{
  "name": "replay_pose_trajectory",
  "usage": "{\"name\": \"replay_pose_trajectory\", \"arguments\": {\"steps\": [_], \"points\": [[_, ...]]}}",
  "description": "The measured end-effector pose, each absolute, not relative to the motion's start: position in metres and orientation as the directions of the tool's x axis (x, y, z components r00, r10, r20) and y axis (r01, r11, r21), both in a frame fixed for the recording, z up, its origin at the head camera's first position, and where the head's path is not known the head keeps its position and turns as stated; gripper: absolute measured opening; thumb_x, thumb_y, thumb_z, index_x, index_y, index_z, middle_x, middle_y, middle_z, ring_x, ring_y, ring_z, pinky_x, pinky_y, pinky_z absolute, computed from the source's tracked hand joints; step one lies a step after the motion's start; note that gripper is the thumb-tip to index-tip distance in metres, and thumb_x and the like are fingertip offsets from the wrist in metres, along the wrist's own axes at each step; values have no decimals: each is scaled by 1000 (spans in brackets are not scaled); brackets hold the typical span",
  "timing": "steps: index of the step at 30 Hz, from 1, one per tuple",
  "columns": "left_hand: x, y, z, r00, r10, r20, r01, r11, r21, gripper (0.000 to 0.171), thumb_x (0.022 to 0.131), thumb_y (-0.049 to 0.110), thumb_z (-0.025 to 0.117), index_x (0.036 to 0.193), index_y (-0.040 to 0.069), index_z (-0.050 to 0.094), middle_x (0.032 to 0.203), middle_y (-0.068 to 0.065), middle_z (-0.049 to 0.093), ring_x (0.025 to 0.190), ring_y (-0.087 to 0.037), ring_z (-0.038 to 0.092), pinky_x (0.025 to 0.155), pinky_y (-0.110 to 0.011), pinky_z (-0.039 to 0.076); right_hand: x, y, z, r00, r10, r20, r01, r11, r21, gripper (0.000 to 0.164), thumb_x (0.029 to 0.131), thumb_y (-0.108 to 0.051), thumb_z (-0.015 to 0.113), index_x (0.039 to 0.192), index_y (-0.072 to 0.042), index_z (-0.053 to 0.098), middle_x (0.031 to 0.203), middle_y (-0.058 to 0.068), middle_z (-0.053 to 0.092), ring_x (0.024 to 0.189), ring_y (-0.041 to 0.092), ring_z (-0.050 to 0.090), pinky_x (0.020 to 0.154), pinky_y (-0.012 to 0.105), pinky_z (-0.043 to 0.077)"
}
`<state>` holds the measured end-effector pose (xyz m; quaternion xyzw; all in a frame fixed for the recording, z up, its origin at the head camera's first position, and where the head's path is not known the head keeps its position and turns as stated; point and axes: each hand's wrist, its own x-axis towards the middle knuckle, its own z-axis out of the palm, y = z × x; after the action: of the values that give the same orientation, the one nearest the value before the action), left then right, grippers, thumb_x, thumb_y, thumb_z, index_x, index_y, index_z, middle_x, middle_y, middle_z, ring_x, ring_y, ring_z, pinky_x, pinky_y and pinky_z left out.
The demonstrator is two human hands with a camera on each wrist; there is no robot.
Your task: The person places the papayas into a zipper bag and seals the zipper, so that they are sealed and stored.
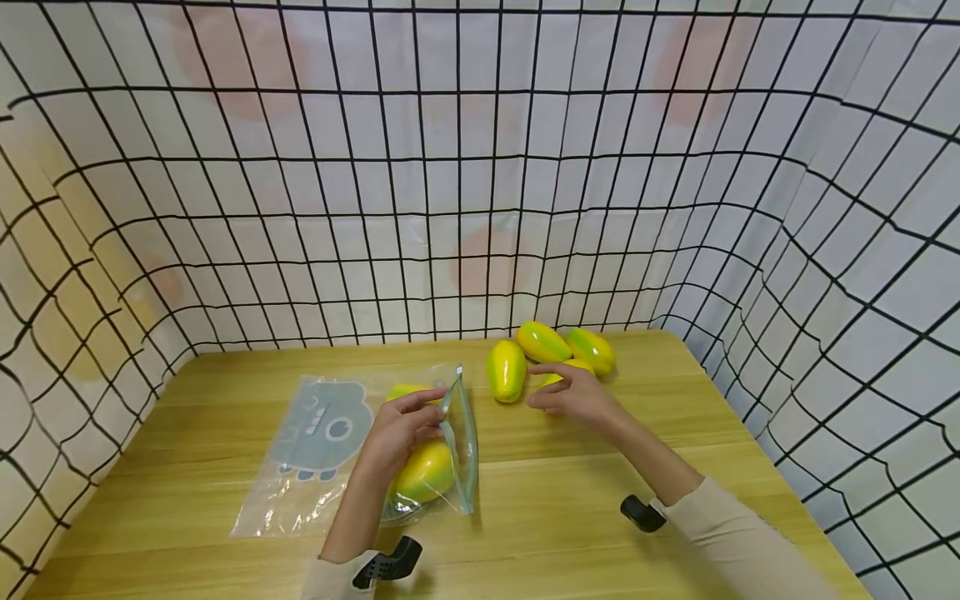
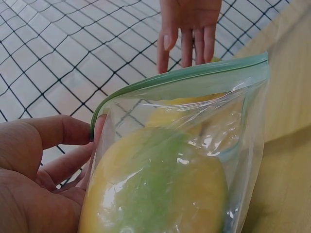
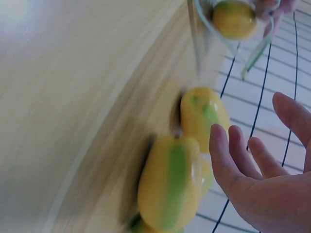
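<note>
A clear zip bag [image 1: 281, 508] with a blue-grey cartoon print and a green zip edge lies on its side, its mouth to the right. Inside it are a yellow-green mango [image 1: 425, 473] and, partly behind my left hand, another mango [image 1: 405, 389]. My left hand [image 1: 401, 429] pinches the bag's zip edge between thumb and fingers, holding the mouth apart. My right hand [image 1: 576, 396], fingers spread and holding nothing, hovers over a loose mango [image 1: 577, 365] that it partly hides. Left of its fingertips is one more mango [image 1: 507, 371]. In the right wrist view, mangoes [image 3: 170, 182] lie beside the fingers.
Two further mangoes, one at the back [image 1: 543, 342] and one to its right [image 1: 591, 350], sit near the table's far edge. A black wire grid [image 1: 420, 208] over white cloth encloses the wooden table [image 1: 555, 517] at the back and sides. Black wrist cameras [image 1: 642, 513] sit at both sleeves.
</note>
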<state>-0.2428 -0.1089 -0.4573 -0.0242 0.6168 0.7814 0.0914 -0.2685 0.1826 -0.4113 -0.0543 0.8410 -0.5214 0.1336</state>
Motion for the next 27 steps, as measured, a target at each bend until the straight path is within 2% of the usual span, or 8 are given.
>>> {"name": "replay_pose_trajectory", "arguments": {"steps": [6, 15, 18, 22, 27], "points": [[-243, -109, -458, -983, 116, -145, -167, -215, 962, 40, 90, -3, 65, 130, -6, 64, 108, -11, 65, 70, -14, 63, 69, -22, 60, -274, 205, -405, -972, -163, -168, 58, 527, -848, 61, 92, -24, 76, 147, -11, 52, 122, 20, 67, 107, 34, 68, 97, 46, 57], [-243, -108, -459, -981, 123, -147, -171, -220, 960, 40, 91, -3, 65, 130, -6, 64, 112, -13, 64, 71, -15, 63, 71, -23, 60, -278, 232, -402, -975, -168, -148, 27, 566, -824, 67, 93, -24, 74, 151, -5, 46, 129, 27, 63, 112, 32, 66, 95, 48, 58], [-243, -108, -458, -982, 124, -144, -168, -217, 961, 40, 91, -2, 66, 131, -6, 64, 114, -14, 64, 71, -14, 63, 71, -23, 60, -281, 239, -401, -972, -174, -156, 30, 570, -821, 67, 95, -24, 71, 153, -4, 42, 140, 30, 55, 121, 37, 62, 97, 50, 56], [-244, -109, -458, -982, 128, -141, -167, -218, 962, 40, 91, -2, 66, 131, -6, 64, 115, -15, 64, 71, -14, 63, 71, -23, 60, -285, 246, -403, -967, -179, -181, 47, 575, -817, 69, 97, -25, 69, 155, -5, 38, 156, 30, 37, 135, 44, 49, 101, 52, 54], [-244, -108, -458, -982, 125, -139, -165, -227, 960, 39, 91, -3, 65, 130, -7, 64, 112, -13, 65, 71, -14, 63, 70, -23, 61, -291, 251, -410, -963, -163, -213, 77, 591, -803, 71, 98, -29, 68, 157, -7, 35, 161, 29, 27, 134, 44, 49, 101, 52, 53]]}}
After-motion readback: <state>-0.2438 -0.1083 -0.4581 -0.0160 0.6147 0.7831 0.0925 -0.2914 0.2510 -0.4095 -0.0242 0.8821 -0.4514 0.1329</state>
